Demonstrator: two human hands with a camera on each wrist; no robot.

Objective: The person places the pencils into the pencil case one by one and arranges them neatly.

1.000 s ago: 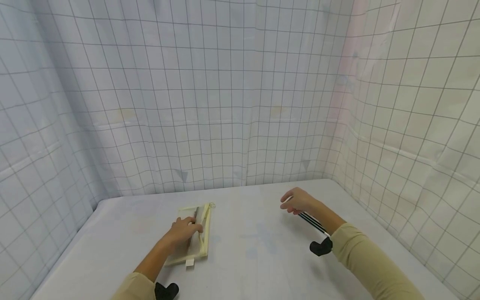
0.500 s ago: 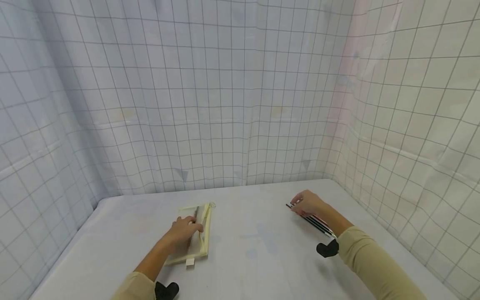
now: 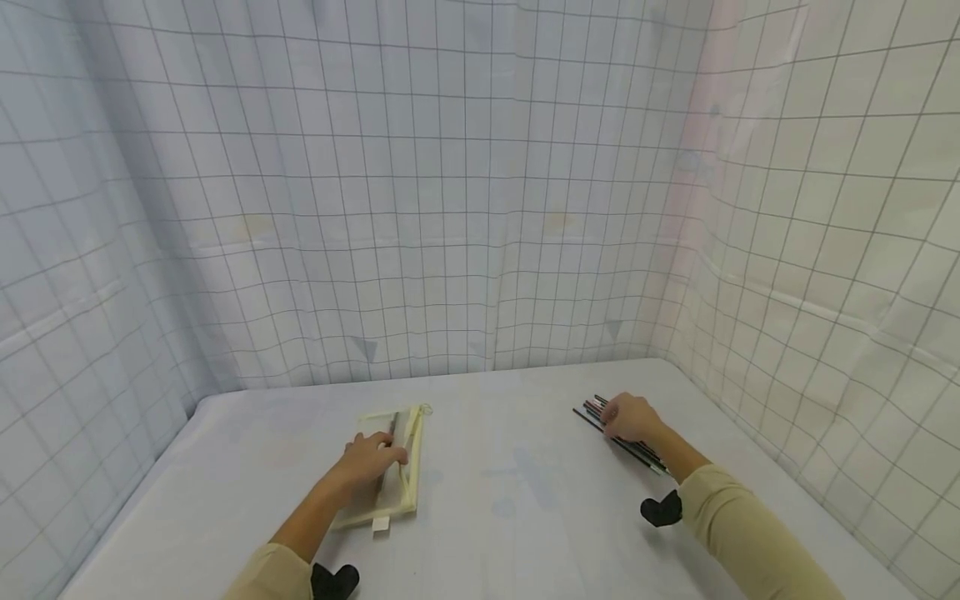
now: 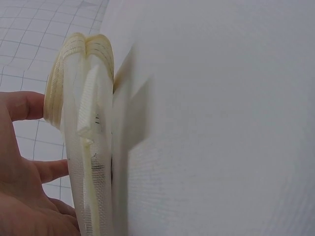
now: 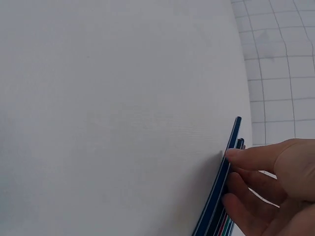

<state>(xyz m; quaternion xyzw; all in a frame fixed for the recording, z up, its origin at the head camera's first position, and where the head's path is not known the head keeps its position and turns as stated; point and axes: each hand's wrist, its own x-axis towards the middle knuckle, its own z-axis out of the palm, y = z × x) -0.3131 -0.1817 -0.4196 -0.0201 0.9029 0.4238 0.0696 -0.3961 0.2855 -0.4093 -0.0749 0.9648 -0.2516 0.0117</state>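
My left hand (image 3: 363,460) rests on a flat mesh zipper pouch (image 3: 414,483) with pale yellow edging, fingers spread over it. In the left wrist view the pouch (image 4: 88,162) shows edge-on, fingertips against its near side. A dark strip shows on or through the mesh. On the right, my right hand (image 3: 630,418) holds several slim dark pencils (image 3: 626,447), whose ends fan out slightly past the fingers. The right wrist view has the thumb on a dark blue pencil (image 5: 216,191), with curled fingers on the other side; red and green ones lie behind.
A white tag (image 3: 381,527) sticks out from the pouch's near edge, and a small ring (image 3: 427,409) lies at its far corner. White cloth covers the table (image 3: 487,483). Grid-patterned curtains (image 3: 450,208) enclose its back and sides.
My right hand has moved right and lower with the pencils, which have come down to the tabletop and spread apart. My left hand and the pouch stay put.
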